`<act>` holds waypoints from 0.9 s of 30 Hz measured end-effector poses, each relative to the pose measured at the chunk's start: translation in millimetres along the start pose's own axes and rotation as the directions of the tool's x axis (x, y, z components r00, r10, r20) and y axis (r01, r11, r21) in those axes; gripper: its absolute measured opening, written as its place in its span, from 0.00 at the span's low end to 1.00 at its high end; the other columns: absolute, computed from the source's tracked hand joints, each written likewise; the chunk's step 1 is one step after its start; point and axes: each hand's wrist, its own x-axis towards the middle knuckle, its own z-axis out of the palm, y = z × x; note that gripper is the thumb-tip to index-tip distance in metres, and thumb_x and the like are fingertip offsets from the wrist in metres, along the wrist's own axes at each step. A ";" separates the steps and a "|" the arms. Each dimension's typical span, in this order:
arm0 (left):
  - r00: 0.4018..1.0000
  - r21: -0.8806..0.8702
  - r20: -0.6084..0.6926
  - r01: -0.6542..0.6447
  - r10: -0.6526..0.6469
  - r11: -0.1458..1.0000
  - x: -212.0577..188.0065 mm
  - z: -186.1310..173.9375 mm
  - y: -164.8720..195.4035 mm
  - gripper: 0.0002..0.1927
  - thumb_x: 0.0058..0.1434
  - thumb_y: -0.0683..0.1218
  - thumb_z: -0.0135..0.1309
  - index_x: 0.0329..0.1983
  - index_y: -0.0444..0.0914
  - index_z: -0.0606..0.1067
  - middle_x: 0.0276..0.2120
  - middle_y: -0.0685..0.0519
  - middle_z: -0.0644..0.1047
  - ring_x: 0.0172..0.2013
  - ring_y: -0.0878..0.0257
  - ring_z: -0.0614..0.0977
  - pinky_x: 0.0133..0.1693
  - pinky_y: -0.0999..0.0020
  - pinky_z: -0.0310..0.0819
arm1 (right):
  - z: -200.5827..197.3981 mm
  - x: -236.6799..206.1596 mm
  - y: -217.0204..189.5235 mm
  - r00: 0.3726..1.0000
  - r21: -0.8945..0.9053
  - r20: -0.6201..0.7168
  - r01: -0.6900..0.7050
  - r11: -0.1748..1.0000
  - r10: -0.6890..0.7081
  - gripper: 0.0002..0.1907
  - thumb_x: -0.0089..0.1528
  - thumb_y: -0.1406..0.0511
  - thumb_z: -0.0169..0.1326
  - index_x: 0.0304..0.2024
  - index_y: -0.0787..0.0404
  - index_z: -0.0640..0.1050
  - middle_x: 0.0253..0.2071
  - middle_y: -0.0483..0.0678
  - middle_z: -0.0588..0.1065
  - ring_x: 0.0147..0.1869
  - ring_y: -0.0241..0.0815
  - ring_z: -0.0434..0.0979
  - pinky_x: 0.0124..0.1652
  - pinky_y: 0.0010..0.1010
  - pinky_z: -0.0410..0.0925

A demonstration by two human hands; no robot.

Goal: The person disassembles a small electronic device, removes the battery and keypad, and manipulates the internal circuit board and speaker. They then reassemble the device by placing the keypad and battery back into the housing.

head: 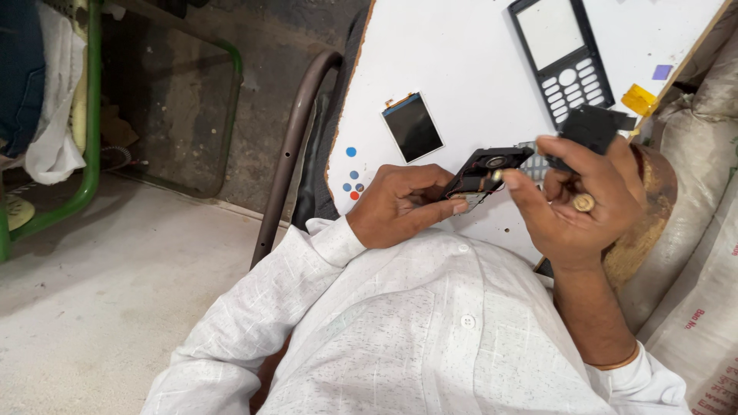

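Black phone frame (483, 170) sits mid-frame, pinched in my left hand (403, 206); my right hand (580, 201) curls around a black cover (592, 127), fingertip touching the frame. A loose grip could drop it — small parts may scatter. White board (461, 54) holds a screen (413, 127) and keypad front (561, 58); concrete floor at left.

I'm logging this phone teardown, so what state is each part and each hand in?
Left hand: gripping the black phone frame.
Black phone frame: held tilted above the board, insides exposed.
Right hand: closed on a black part.
Display panel: loose, flat on the white board.
Keypad front cover: detached, lying flat.
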 end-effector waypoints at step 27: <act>1.000 -0.028 0.006 0.015 -0.015 1.000 -1.8 11.0 -6.3 0.11 0.65 0.48 0.61 0.42 0.35 0.81 0.28 0.54 0.81 0.25 0.73 0.77 0.26 0.76 0.72 | -4.2 -14.0 1.0 0.973 0.309 -0.037 -0.207 0.928 0.229 0.06 0.69 0.71 0.66 0.44 0.66 0.80 0.34 0.45 0.76 0.31 0.24 0.71 0.32 0.14 0.61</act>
